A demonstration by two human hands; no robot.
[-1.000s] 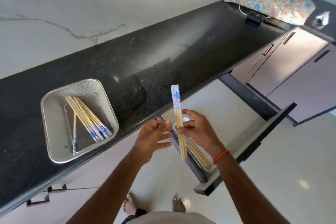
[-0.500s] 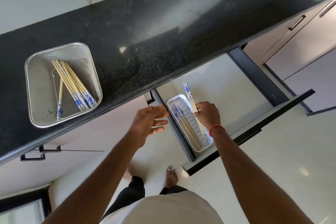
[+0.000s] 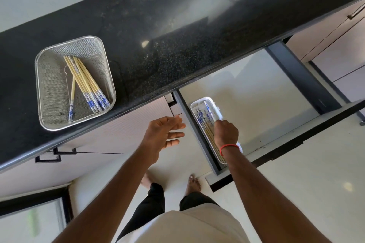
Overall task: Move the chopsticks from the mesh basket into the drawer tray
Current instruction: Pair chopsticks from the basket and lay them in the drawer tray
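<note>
Now placing into tray with right hand, fingers curled over chopsticks lying lengthwise inside. Cannot tell whether pinching them or loose. Holds nothing in left hand, fingers spread, just beside drawer corner, under counter lip. More sticks waiting in basket, well apart on counter. Next, probably: release, lift clear of tray rim and counter overhang, reach up-left. Tray tight against drawer's left wall, bare drawer floor to right.
</note>
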